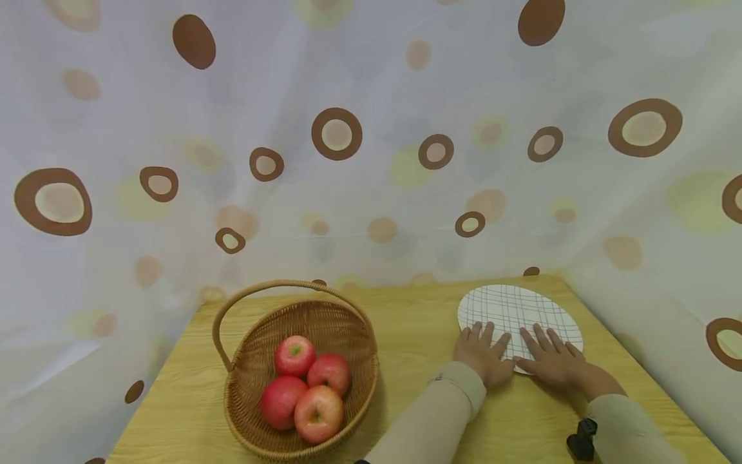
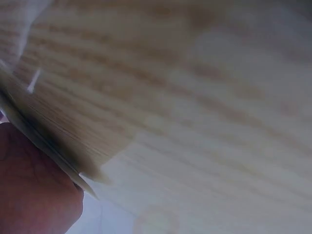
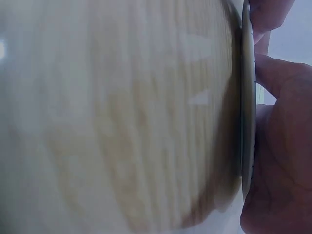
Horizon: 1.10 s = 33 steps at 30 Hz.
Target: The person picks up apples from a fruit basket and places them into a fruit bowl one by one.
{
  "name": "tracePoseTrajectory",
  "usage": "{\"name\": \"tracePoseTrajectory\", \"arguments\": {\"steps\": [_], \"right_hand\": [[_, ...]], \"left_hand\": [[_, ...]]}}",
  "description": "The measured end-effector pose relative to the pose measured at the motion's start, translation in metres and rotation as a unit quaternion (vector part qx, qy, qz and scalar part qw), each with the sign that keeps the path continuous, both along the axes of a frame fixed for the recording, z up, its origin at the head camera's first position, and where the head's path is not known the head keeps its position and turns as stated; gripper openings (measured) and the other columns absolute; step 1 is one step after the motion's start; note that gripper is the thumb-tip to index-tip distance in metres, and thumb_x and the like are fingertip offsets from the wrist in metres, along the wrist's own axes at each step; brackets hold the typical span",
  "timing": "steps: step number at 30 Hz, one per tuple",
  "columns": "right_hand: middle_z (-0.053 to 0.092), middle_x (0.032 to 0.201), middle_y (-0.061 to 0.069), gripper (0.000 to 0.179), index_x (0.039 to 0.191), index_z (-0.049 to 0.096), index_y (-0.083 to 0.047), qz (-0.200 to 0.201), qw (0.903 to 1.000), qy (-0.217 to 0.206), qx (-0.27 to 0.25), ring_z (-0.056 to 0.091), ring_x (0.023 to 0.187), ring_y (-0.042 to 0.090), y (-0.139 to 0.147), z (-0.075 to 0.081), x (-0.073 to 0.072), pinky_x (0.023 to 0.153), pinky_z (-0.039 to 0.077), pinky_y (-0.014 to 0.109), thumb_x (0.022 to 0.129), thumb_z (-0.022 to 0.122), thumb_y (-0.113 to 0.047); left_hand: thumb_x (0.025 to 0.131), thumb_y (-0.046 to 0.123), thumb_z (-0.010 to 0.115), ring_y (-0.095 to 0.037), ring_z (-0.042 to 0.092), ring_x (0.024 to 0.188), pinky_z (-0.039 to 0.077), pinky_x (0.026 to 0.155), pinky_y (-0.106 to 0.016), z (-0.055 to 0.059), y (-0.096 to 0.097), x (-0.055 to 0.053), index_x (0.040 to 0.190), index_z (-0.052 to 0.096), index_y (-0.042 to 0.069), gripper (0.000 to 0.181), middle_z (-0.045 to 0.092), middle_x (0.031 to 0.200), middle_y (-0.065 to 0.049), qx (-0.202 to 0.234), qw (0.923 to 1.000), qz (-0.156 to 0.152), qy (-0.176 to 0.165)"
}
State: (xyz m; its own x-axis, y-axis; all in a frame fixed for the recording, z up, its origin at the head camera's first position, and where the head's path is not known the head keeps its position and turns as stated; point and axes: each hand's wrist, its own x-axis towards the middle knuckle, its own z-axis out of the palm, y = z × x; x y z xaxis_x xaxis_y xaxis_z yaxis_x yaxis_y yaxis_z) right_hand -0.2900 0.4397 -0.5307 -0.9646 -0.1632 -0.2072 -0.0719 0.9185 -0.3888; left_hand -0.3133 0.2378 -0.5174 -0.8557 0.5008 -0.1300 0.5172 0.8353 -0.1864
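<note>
A white, round plate point(image 1: 518, 310) with a thin dark grid pattern lies on the right part of the table. My left hand point(image 1: 482, 354) rests on its near left side, palm down with the fingers spread forward. Beside it, my right hand point(image 1: 553, 361) lies on the near right side, its fingers also stretched out over the grid. The two thumbs almost meet at the near rim. From the side, the right wrist view shows the plate's edge point(image 3: 248, 112) under the right hand. In the left wrist view, part of the left hand point(image 2: 39, 185) is against the rim.
A brown wicker basket point(image 1: 232, 406) with a tall arched handle stands at the left of the wooden table point(image 1: 406, 348). Several red apples point(image 1: 319, 414) lie in it. A spotted curtain point(image 1: 371, 193) surrounds the table at the back and sides.
</note>
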Motion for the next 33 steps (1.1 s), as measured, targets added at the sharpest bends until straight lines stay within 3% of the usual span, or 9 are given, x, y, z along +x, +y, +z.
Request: {"name": "tracePoseTrajectory", "arguments": {"steps": [4,7,11,13,18,20,25,27,33], "right_hand": [[-0.001,0.174,0.034,0.101,0.169,0.015,-0.001,0.011,0.9998,0.016,-0.001,-0.003,0.156,0.064,0.001,-0.006,0.001,0.117,-0.001,0.085,0.104,0.043,-0.073],[0.000,0.173,0.035,0.100,0.169,0.016,-0.001,0.022,0.9994,0.024,-0.013,-0.001,0.155,0.066,-0.003,-0.006,0.000,0.116,0.000,0.086,0.104,0.043,-0.072],[-0.001,0.172,0.036,0.099,0.168,0.015,0.001,0.021,0.9997,0.006,-0.011,-0.003,0.154,0.066,-0.015,-0.001,0.011,0.115,-0.001,0.087,0.105,0.046,-0.068],[-0.002,0.172,0.036,0.098,0.168,0.015,0.001,0.017,0.9998,0.001,-0.011,-0.004,0.155,0.065,-0.023,0.001,0.018,0.116,-0.003,0.086,0.105,0.048,-0.066],[-0.001,0.172,0.037,0.092,0.170,0.015,-0.003,0.025,0.9995,0.006,-0.020,-0.004,0.154,0.066,-0.039,0.002,0.033,0.115,-0.004,0.086,0.107,0.048,-0.062],[0.001,0.172,0.036,0.093,0.170,0.016,-0.005,0.026,0.9995,0.010,-0.017,-0.002,0.155,0.065,-0.043,-0.006,0.035,0.116,-0.002,0.086,0.106,0.048,-0.065],[0.005,0.172,0.037,0.092,0.167,0.022,0.002,0.033,0.9994,0.013,-0.003,0.000,0.155,0.065,-0.064,0.010,0.052,0.117,-0.001,0.085,0.106,0.051,-0.060],[0.003,0.171,0.039,0.090,0.166,0.022,0.006,0.038,0.9992,0.008,-0.005,-0.003,0.154,0.066,-0.075,0.023,0.061,0.117,-0.002,0.086,0.107,0.052,-0.055],[0.006,0.171,0.038,0.089,0.166,0.023,0.004,0.034,0.9992,0.020,0.005,0.002,0.155,0.065,-0.087,0.022,0.068,0.117,0.001,0.086,0.108,0.050,-0.057]], "left_hand": [[0.108,0.069,0.017,-0.007,0.013,0.165,0.016,0.134,-0.030,-0.003,-0.004,0.001,0.164,0.011,0.059,0.057,0.012,0.177,0.022,0.021,0.9997,0.010,-0.010],[0.108,0.067,0.021,-0.007,0.014,0.165,0.015,0.134,-0.029,0.007,-0.014,0.007,0.164,0.014,0.058,0.057,0.013,0.176,0.022,0.039,0.9988,0.019,-0.023],[0.106,0.068,0.028,-0.006,0.018,0.164,0.018,0.133,-0.029,0.023,-0.028,0.026,0.163,0.019,0.058,0.059,0.017,0.175,0.022,0.057,0.9964,0.033,-0.054],[0.106,0.068,0.029,-0.006,0.018,0.164,0.018,0.133,-0.028,0.024,-0.032,0.033,0.163,0.020,0.059,0.059,0.018,0.175,0.023,0.061,0.9952,0.043,-0.063],[0.104,0.071,0.032,-0.007,0.018,0.164,0.019,0.133,-0.032,0.008,-0.040,0.039,0.162,0.022,0.061,0.060,0.019,0.175,0.023,0.068,0.9933,0.062,-0.070],[0.103,0.073,0.031,-0.007,0.017,0.164,0.019,0.133,-0.033,-0.006,-0.042,0.037,0.161,0.020,0.062,0.061,0.018,0.175,0.023,0.064,0.9936,0.063,-0.068],[0.104,0.071,0.029,-0.007,0.018,0.164,0.018,0.134,-0.031,0.015,-0.061,0.061,0.163,0.019,0.059,0.061,0.018,0.176,0.021,0.062,0.9934,0.065,-0.071],[0.105,0.070,0.030,-0.007,0.018,0.164,0.017,0.134,-0.030,0.030,-0.070,0.072,0.163,0.020,0.058,0.060,0.018,0.176,0.021,0.066,0.9925,0.068,-0.078],[0.106,0.070,0.027,-0.008,0.017,0.165,0.016,0.134,-0.032,0.027,-0.081,0.076,0.164,0.017,0.058,0.060,0.015,0.177,0.020,0.062,0.9929,0.062,-0.081]]}}
